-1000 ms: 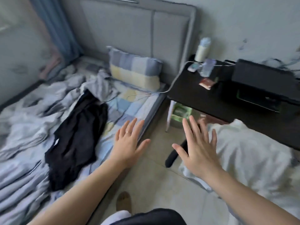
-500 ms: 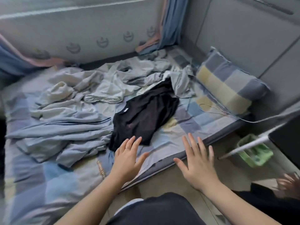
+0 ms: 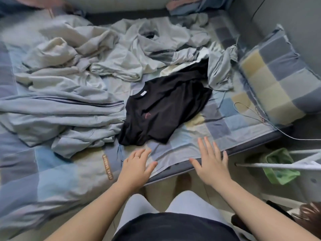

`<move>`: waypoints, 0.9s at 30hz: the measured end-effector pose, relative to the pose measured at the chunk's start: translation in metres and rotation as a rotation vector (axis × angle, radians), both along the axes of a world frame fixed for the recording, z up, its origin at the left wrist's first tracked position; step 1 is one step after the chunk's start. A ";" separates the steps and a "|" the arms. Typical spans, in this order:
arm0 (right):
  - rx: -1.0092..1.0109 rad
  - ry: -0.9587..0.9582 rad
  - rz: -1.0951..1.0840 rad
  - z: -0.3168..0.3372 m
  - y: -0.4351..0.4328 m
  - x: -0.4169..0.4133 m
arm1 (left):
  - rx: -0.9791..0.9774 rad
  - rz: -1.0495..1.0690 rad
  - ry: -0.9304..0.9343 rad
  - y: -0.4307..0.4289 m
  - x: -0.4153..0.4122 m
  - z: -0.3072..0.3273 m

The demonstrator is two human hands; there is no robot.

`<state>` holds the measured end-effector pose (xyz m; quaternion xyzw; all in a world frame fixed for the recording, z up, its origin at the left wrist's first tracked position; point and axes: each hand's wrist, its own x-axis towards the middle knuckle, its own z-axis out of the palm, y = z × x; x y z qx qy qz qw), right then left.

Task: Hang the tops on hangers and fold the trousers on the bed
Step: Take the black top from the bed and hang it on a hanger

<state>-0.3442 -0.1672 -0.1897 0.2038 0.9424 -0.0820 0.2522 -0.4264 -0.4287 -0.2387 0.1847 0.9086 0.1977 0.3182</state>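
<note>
Nothing is hung or folded yet, so I judge this the opening reach. My left hand [image 3: 137, 164] and right hand [image 3: 211, 164] hover empty, fingers spread, over the near edge of the bed [image 3: 52, 171]. The black top [image 3: 161, 112] lies crumpled just beyond them; next I should grasp its shoulders.

Light is soft, even and cool-toned; shadows are faint, in cloth folds only. Motion blur smears the bed [image 3: 52, 171] at its left and top edges. Wide-angle distortion bows the pillow [image 3: 274, 80]. The black top [image 3: 161, 112] reads sharpest.
</note>
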 end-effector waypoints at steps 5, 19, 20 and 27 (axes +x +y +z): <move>-0.016 -0.105 0.068 -0.066 0.047 -0.041 | -0.018 0.008 -0.112 0.054 -0.011 -0.061; 0.007 -0.129 0.400 -0.369 0.221 -0.201 | -0.109 -0.131 -0.040 0.275 -0.102 -0.319; 0.012 -0.108 0.443 -0.385 0.227 -0.207 | -0.130 -0.140 0.005 0.285 -0.109 -0.333; -0.022 0.125 0.477 -0.445 0.249 -0.242 | -0.338 0.015 0.281 0.301 -0.152 -0.392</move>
